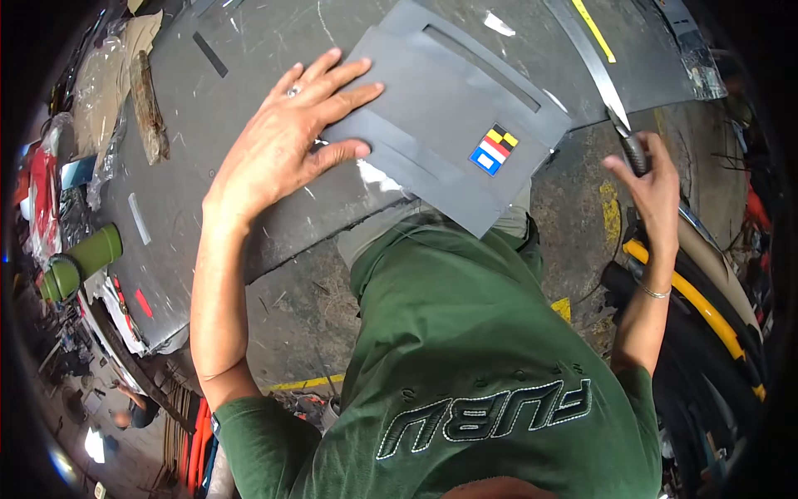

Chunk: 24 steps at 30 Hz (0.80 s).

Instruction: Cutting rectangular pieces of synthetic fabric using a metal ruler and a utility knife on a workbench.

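A scuffed grey worktop [184, 91] fills much of the upper view, its edge running above a dark, stained floor [299, 320] with worn yellow paint [611, 212]. At lower left, a white patch of light [95, 446] glows.

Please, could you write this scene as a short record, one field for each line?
Left hand: spread open, fingers over the left edge of a flat grey slotted sheet
Right hand: holds a black-handled silver-bladed knife, blade pointing away
Sheet position: partly overhangs the dark grey tabletop
On sheet: multicoloured rectangular patch
Far left: green cylindrical object
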{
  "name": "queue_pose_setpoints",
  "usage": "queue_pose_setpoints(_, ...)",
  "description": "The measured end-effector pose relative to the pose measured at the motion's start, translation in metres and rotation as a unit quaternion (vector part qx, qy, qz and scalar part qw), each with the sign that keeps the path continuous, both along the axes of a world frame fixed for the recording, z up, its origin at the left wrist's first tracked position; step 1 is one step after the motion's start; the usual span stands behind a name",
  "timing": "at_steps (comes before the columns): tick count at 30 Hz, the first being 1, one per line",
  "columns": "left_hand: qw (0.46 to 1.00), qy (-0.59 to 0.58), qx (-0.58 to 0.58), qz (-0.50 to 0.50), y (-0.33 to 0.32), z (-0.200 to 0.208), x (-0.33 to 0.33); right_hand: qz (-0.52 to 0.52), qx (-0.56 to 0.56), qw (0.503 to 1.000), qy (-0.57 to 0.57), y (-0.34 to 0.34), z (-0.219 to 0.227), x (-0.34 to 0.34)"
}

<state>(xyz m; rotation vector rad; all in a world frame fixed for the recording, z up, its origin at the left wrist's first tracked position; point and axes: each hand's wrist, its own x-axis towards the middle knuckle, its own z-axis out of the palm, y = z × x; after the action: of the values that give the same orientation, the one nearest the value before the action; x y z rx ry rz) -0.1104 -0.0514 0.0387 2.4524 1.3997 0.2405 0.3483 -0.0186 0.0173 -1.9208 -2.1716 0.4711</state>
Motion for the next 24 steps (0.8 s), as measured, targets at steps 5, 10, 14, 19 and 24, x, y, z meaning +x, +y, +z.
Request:
queue_pose_setpoints(5,0.986,0.088,0.051,0.132,-0.018,-0.021,0.015,-0.059,-0.019,0.997,0.052,-0.014,-0.015,0.006)
queue_pose_setpoints(10,0.961,0.026,0.182,0.208,-0.007,-0.046,0.087,-0.056,-0.082,0.957,0.272,-0.03,-0.009,0.026)
queue_pose_setpoints(14,0.972,-0.017,0.101,0.211,0.004,-0.036,0.085,-0.078,-0.122,0.94,0.31,-0.055,-0.001,0.026)
queue_pose_setpoints(19,0.985,0.029,0.056,0.163,0.014,-0.033,0.037,-0.114,-0.098,0.904,0.401,-0.096,-0.015,0.014)
queue_pose_setpoints(24,0.976,0.014,0.063,0.206,0.021,-0.045,0.057,-0.123,-0.108,0.86,0.484,-0.118,-0.032,-0.043)
